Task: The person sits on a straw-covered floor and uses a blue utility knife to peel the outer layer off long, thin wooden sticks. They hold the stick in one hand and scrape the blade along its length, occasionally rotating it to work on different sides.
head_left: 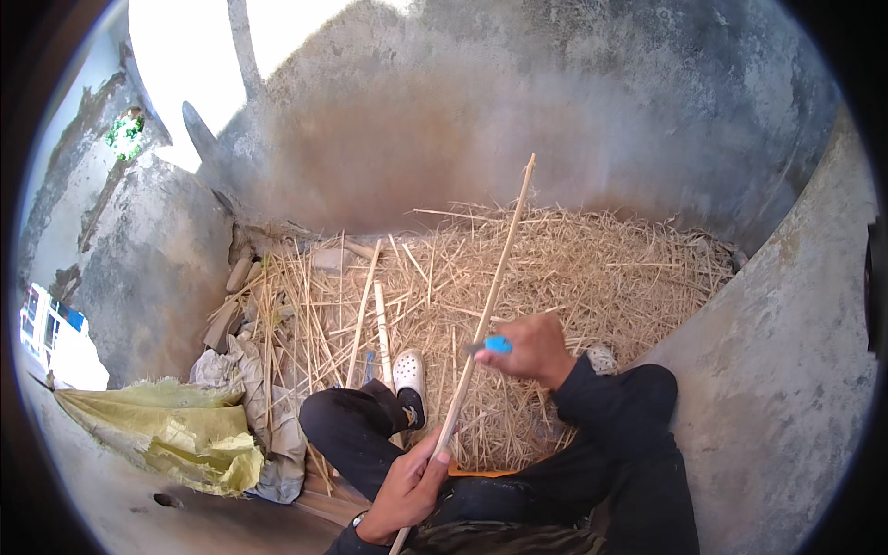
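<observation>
My left hand (407, 495) is closed round the lower part of a long pale bamboo strip (500, 268). The strip slants up and away to the right from my lap, its far end above the shavings. In my closed right hand (535, 350) is a blue-handled knife (498, 344). Its short dark blade lies against the strip about midway along, partly hidden by the hand. Both hands are over my lap and crossed legs.
A heap of shavings (601, 268) covers the floor up to the concrete wall (518, 111). Long strips (363, 314) lie to the left, near my white clog (408, 372). A torn yellow-green sack (166, 430) is at the lower left. A concrete wall (768, 351) curves on the right.
</observation>
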The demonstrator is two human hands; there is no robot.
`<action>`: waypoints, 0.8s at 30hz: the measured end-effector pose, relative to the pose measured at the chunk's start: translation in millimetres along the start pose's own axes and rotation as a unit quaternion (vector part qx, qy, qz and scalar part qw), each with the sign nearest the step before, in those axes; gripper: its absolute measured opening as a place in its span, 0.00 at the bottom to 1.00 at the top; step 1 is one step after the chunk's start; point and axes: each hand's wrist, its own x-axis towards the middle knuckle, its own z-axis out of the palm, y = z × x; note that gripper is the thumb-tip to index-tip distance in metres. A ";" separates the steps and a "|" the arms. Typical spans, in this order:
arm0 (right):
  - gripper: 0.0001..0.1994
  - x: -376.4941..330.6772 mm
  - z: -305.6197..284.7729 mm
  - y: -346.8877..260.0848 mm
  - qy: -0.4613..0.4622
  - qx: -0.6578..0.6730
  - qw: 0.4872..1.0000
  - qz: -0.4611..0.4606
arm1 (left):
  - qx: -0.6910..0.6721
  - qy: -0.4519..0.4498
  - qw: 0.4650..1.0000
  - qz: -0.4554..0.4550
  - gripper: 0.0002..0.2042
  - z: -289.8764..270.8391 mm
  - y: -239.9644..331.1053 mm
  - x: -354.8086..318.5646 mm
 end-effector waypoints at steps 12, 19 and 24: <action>0.35 2.8 -5.8 -19.6 -0.015 0.041 0.998 -0.046 | 0.067 0.042 0.997 0.016 0.21 -5.4 -12.7 -7.8; 0.35 -8.0 2.4 -2.0 -0.057 0.039 0.997 -0.017 | 0.129 0.065 0.987 0.073 0.20 -4.1 -11.2 -4.1; 0.35 4.1 -3.5 7.2 0.010 -0.001 1.000 -0.022 | 0.152 0.072 0.982 0.091 0.21 -1.2 -14.8 -8.1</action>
